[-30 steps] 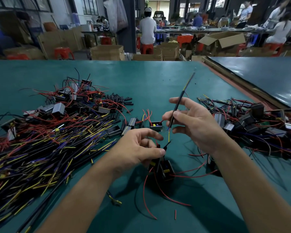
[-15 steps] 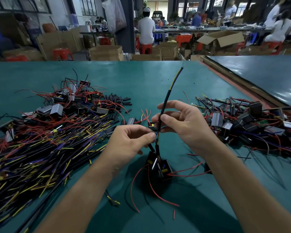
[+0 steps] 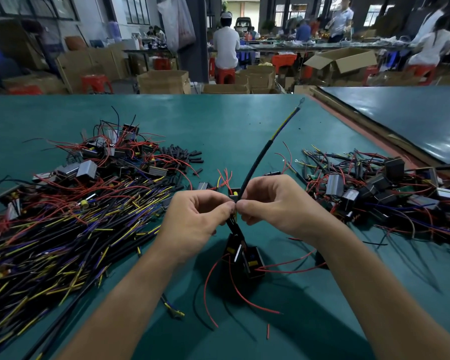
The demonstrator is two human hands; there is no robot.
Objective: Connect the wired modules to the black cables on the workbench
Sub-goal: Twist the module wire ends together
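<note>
STEP: joining black cable [image 3: 260,157] to module [image 3: 233,252] | LEFT: left hand [image 3: 192,219] grip pinched on lead [image 3: 231,226] | RIGHT: right hand [image 3: 278,209] grip pinched on cable end | MODULE: just below hands, over table [image 3: 218,120] | NEXT: likely needs aligned ends pushed fully together.

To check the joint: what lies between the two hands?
In the head view, the black cable lies there; the left hand and right hand both pinch it.

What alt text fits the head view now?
The left hand and right hand pinch a black cable fingertip to fingertip above two black modules with red wires on a green workbench. A heap of loose cables lies at left, wired modules at right.
</note>
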